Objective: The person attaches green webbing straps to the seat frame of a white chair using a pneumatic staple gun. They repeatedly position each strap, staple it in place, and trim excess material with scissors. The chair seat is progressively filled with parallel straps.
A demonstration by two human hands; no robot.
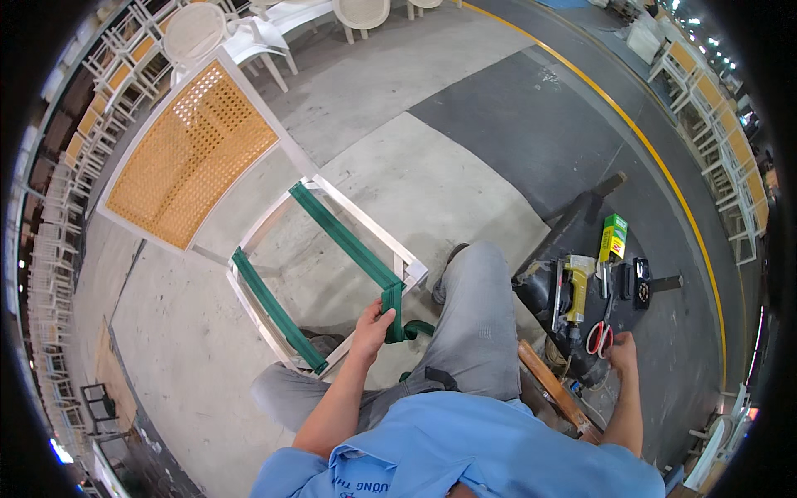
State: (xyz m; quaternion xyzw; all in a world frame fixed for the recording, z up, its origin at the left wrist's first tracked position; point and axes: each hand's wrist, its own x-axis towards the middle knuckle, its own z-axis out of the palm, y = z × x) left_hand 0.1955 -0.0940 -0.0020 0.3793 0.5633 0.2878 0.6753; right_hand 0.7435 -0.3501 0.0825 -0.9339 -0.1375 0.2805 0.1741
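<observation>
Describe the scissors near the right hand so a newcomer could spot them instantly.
Start at the dark stool right of the person's grey-trousered knee, where tools lie. Below the yellow staple gun and just left of the right hand are the scissors. They alone have red loop handles.

The right hand (621,352) covers part of the red-handled scissors (599,336), and its fingers blur against the dark tool clutter. The green woven webbing strap (344,236) vanishes behind the left hand (374,325). The far stacked white chairs (721,124) are too small to make out.
</observation>
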